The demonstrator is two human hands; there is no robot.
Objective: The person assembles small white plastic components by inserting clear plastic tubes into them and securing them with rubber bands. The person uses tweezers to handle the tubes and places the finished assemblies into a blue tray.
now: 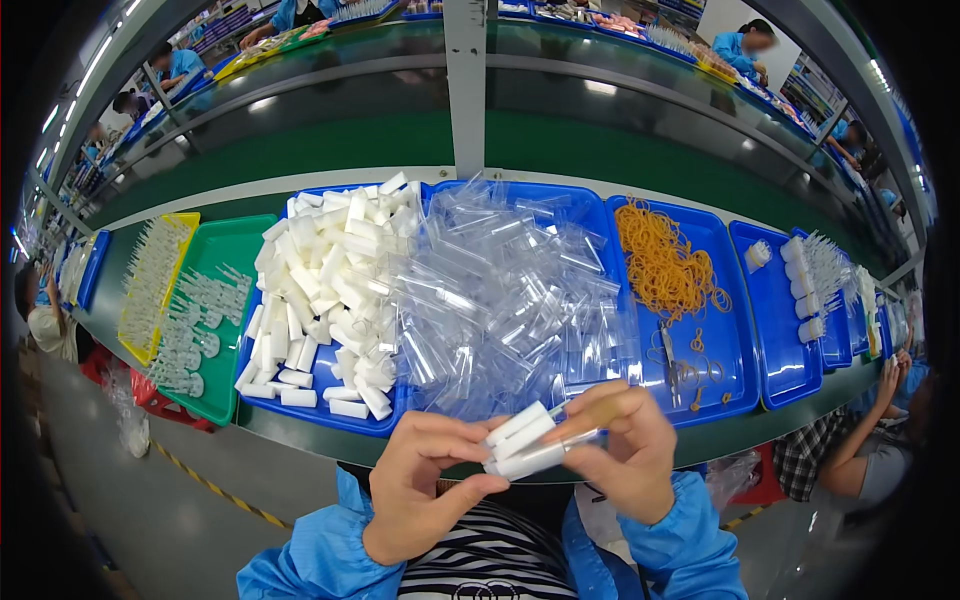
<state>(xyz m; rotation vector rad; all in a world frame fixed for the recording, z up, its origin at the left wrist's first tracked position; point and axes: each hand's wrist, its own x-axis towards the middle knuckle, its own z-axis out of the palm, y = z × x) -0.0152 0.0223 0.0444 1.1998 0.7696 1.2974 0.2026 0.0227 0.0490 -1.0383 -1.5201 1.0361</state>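
Note:
In front of my body, just over the near edge of the table, both hands hold a small bundle of white plastic pieces (522, 432). My left hand (425, 488) pinches the bundle's left end between thumb and fingers. At its right end, the thumb and fingers of my right hand (628, 452) close around it. Clear, shiny plastic shows by the right fingers, partly hidden by them. Beyond my hands, clear plastic sleeves (500, 290) lie in a large heap. Left of these, loose white pieces (335, 262) of similar shape fill a blue tray (312, 412).
A blue tray (735, 385) on the right holds orange rubber bands (665, 262) and scissors (669, 358). Farther right, another blue tray (785, 375) carries white bundles (800, 280). Small translucent parts fill a green tray (232, 262) and a yellow tray (178, 225) at left. Co-workers sit nearby.

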